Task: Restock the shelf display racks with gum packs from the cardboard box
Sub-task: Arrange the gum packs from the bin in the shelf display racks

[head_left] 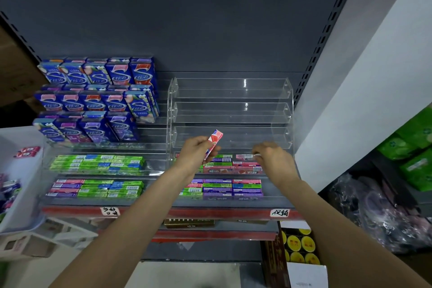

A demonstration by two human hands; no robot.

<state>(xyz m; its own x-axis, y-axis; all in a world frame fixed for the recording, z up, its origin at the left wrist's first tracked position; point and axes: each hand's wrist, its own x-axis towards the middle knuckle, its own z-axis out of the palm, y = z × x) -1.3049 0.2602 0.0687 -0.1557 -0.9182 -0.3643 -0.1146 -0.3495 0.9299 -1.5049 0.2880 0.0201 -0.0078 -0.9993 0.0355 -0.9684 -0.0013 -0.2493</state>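
My left hand (pixel 196 151) grips a pink and red gum pack (pixel 214 144), held upright and tilted in front of the clear acrylic rack (pixel 230 110) on the right. My right hand (pixel 272 158) pinches a pink gum pack (pixel 244 156) lying on the rack's second tier from the bottom, at its right end. That tier and the lowest tier (pixel 224 188) hold rows of green, purple and pink packs. The three upper tiers of this rack are bare. No cardboard box shows clearly.
A second acrylic rack (pixel 98 166) at the left holds green, blue and pink packs below several tall blue gum boxes (pixel 98 98). A white bin (pixel 21 170) with loose packs stands at far left. A white wall (pixel 350 100) borders the shelf on the right.
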